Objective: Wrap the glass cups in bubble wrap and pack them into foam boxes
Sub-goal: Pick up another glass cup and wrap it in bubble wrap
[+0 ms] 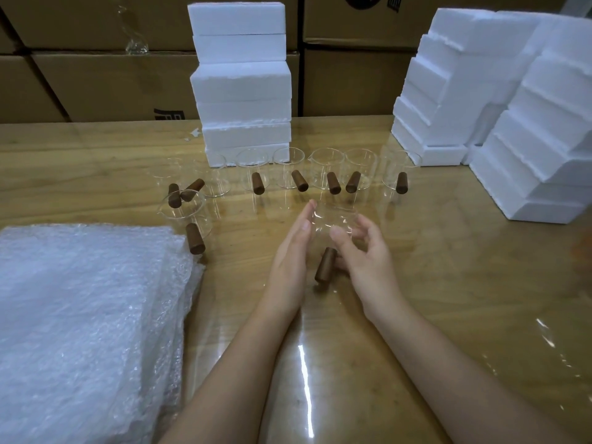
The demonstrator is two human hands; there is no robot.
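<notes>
Soft light, table (448, 283) glare, edges warped

wooden table (448, 267): glass cups (290, 168), bubble wrap stack (80, 315), foam boxes (243, 91)

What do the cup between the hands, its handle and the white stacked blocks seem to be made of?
The cup looks like clear, smooth glass: the table shows through it. Its handle is dark brown and matte, probably wood. The white blocks look like foam, likely expanded polystyrene, given the grainy surface and ragged edges.
</notes>
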